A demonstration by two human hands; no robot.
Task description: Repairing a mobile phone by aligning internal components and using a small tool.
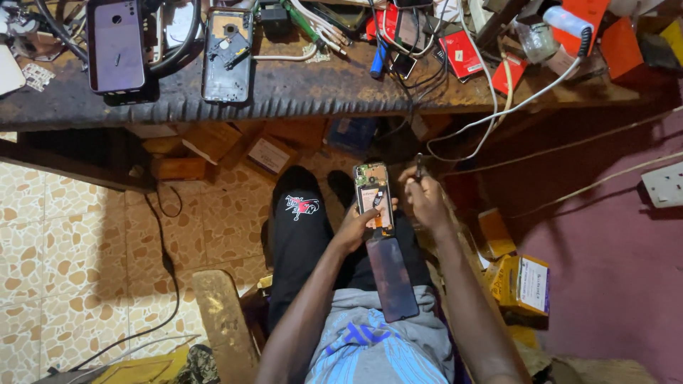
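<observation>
Holding an opened smartphone (374, 199) over the lap, the left hand (353, 227) has its fingers wrapped around the phone's left edge, thumb lying along the side; the back cover is off, so the battery and a green circuit board at the top end show; a dark display panel (392, 279) hangs from the phone's lower end and rests on the grey shorts (384, 334); the right hand (425, 200) sits just beside the phone's right edge, its fingers pinched narrowly on a thin dark tool (418, 168) (too small to tell which kind) that points upward; the person's legs in black trousers (299, 227) stretch toward the wooden worktop (299, 89) above; on that worktop lie a purple phone (116, 44) with its back up, a second stripped phone frame (228, 53) with an orange inside, a blue pen (378, 60), red boxes (462, 53) and a tangle of black and white cables (491, 107); below the worktop stand cardboard boxes (213, 142) on the tiled floor (78, 235); a yellow box (523, 284) stands at the right near the maroon wall (612, 249), which carries a white socket (665, 185); a black cable (167, 263) trails across the tiles beside a wooden plank (220, 313).
</observation>
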